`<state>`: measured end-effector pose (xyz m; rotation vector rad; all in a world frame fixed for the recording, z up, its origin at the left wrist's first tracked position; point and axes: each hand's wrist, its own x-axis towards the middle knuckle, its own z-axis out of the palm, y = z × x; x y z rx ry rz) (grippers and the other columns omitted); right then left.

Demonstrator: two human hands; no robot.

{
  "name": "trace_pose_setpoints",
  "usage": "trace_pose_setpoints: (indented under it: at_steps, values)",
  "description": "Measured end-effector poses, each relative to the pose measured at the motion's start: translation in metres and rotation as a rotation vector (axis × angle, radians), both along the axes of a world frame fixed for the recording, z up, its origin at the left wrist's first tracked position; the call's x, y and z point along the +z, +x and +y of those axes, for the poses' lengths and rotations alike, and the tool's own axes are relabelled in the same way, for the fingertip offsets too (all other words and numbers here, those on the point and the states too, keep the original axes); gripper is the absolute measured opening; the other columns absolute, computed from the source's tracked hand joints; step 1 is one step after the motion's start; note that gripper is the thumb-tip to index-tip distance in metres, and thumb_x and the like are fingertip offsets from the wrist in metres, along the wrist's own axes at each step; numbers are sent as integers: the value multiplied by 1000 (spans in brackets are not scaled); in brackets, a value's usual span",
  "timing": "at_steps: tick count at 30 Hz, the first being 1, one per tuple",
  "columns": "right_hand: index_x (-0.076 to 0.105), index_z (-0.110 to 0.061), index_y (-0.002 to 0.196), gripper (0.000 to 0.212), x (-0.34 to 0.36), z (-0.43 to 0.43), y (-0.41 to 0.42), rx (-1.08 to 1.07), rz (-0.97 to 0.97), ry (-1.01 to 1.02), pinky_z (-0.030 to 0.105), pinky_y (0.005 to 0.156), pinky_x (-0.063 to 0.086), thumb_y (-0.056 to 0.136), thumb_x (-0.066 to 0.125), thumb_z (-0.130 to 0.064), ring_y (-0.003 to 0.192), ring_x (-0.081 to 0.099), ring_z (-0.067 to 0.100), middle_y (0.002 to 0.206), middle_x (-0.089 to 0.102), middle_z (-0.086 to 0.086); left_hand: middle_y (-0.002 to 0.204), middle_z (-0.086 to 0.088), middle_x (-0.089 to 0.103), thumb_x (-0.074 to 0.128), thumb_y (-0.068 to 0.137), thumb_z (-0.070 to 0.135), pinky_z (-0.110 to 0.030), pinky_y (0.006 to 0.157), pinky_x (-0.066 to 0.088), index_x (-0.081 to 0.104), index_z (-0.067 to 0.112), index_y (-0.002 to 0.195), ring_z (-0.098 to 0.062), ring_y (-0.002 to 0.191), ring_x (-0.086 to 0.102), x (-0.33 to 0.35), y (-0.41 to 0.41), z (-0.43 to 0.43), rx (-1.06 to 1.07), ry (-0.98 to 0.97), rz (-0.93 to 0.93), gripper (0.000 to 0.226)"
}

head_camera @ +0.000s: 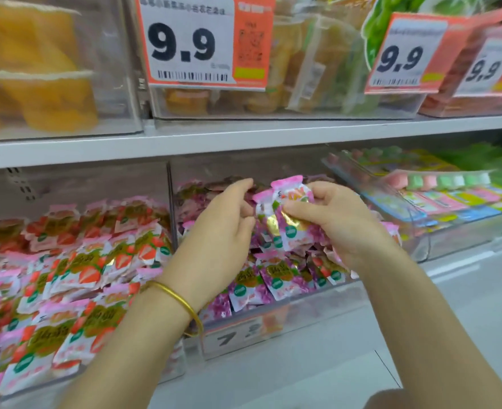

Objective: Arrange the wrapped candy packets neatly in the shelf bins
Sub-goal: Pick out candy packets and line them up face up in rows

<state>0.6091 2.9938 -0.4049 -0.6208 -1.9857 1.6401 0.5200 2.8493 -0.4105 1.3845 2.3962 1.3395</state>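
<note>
Closest to me are the person's two bare forearms, reaching up toward the lower shelf. A gold bangle [182, 302] sits on the left wrist. The right hand [335, 222] grips a small bunch of candy packets [285, 211], thumb across the front and fingers curled behind, so the pink crimped ends fan out above the fist. The left hand [223, 231] is just beside that bunch with its fingers loosely curled toward it. From here I cannot tell whether the fingertips pinch a packet or only come close.

Both hands hover over the middle bin [308, 314], a clear-walled one heaped with purple packets [276, 280] of the same kind. The held bunch is above that heap, not in it. A blurred price label [238, 335] is stuck on the bin's front wall.

To the left, past a clear divider [169, 202], strawberry packets [81, 261] in red, pink and white lie piled at mixed angles. To the right, a tilted clear bin [421, 240] holds rows of pastel pink and green sweets [444, 181].

Farther up, a grey shelf board [244, 137] carries clear tubs of orange dried fruit [46, 98]. Orange-edged price tags [190, 42] reading 9.9 hang in front of them.
</note>
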Motion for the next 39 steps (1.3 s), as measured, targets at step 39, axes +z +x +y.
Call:
trace_pose_setpoints:
  at_steps: [39]
  values:
    - [74,-14,96,18,-16,15,23,172,-875,832,33,79,53,81,72,-22,84,62,19,88,69,-1,94,11,58,63,82,36,-38,90,41,65,27,91,-12,95,51,-32,17,11,-139,-324,175,13]
